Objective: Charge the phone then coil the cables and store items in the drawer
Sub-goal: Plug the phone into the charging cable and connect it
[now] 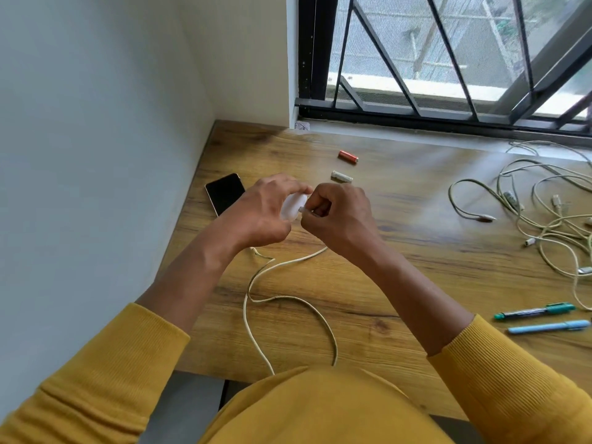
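hands meet at frame centre above the wooden desk: left hand is wrapped round a white charger block, right hand pinches the cable plug right at the block's face. cable loops down the desk toward the bottom edge. phone lies screen-up, dark, just left of the left hand; tangled cables far right, w/ 2 batteries above centre & 2 pens lower right.

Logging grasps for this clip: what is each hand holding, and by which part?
The left hand grips the white charger block around its body. The right hand pinches the white cable at its plug end, right against the block.
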Motion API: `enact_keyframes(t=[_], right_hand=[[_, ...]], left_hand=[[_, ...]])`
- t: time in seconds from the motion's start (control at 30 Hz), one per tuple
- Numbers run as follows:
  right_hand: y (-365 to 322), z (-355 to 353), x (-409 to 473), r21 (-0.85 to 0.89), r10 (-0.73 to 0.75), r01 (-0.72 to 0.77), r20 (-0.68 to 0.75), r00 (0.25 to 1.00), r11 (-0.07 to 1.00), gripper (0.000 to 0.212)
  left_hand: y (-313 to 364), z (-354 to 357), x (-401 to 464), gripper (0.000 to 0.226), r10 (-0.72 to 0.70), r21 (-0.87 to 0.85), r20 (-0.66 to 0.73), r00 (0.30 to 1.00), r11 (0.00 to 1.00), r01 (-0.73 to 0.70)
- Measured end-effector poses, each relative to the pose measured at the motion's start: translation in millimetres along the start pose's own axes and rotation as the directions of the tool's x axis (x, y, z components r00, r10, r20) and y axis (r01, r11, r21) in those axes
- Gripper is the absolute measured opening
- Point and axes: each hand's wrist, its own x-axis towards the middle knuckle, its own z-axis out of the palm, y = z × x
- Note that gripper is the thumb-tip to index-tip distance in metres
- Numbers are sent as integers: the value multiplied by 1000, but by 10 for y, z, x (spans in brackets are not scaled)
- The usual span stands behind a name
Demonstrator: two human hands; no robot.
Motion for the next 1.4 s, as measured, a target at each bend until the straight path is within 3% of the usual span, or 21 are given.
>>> enact_keyframes(t=[0.23,0.53,0.73,1.2,1.4], right_hand=[[24,91,54,-56,20,-19,18,1000,998,4],[279,177,52,-192,88,-73,72,994,979,37],[424,115,15,-183,130,-120,45,990,976,34],[364,136,-10,-122,170,-160,76,983,980,28],[233,91,-134,-99,137,-133,31,990,986,27]], left_hand=[[-103,-45,54,75,-35,10,8,999,999,35],[-286,148,305,70,-172,77,25,985,982,170],[-436,249,492,69,-211,85,45,977,975,206],[-528,340,533,80,-174,68,16,985,983,173],[-377,318,218,61,-59,2,-171,984,998,61]])
